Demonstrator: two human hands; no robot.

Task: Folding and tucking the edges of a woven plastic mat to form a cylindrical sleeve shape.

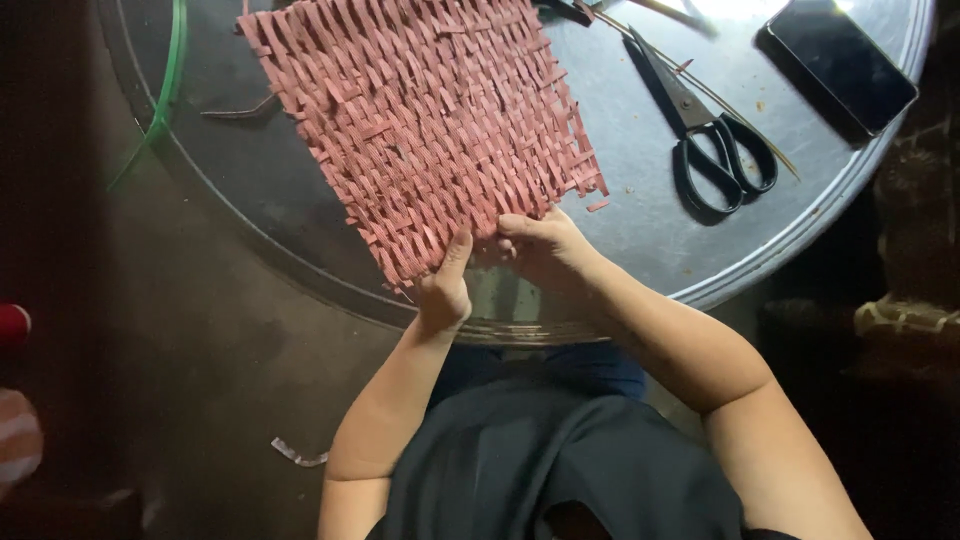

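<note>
Both hands pinch the near edge of a woven mat (430, 130): the left hand (443, 290) with thumb up on the strips, the right hand (540, 248) curled over them, its fingertips seemingly tucked underneath. The mat is reddish-brown, flat ribbed strips with ragged ends, lying on a round grey metal tray (640, 190). Black scissors (705, 130) and a dark phone (840, 62) lie well apart rightward.

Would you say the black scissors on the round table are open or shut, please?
Shut: the scissors lie flat on the metal table, blades together in one point, handle loops side by side.
</note>
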